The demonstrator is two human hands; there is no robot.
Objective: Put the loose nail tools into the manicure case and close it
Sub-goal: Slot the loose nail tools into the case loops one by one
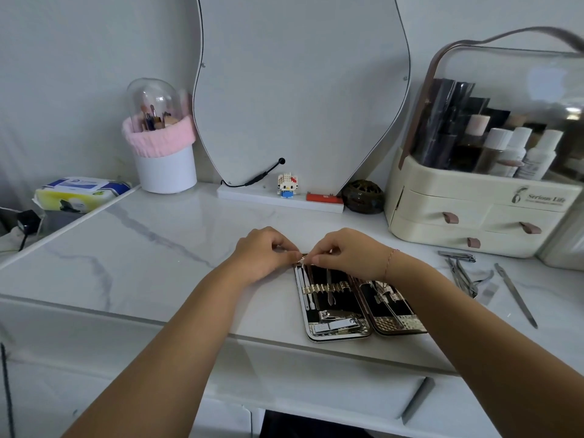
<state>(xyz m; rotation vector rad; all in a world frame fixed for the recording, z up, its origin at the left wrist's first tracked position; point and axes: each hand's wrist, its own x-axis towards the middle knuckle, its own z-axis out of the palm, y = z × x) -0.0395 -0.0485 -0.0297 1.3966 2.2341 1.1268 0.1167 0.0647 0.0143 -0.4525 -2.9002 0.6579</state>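
Your case (339, 337) lies open at the worktop's (158, 263) front edge, several tools already strapped in. At its far edge, left grip (265, 251) and right grip (344, 251) both pinch a small shiny piece (301, 258), too small to name. Off right, clippers (458, 256), nippers (467, 278) and a file (516, 295) lie loose. The case is not yet closed.

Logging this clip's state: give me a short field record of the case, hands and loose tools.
case: manicure case open flat, tools strapped inside
hands: left hand and right hand both pinch a small silvery piece at the case's far edge
loose tools: nail clipper, nippers, nail file on the table, right of case
status: unfinished
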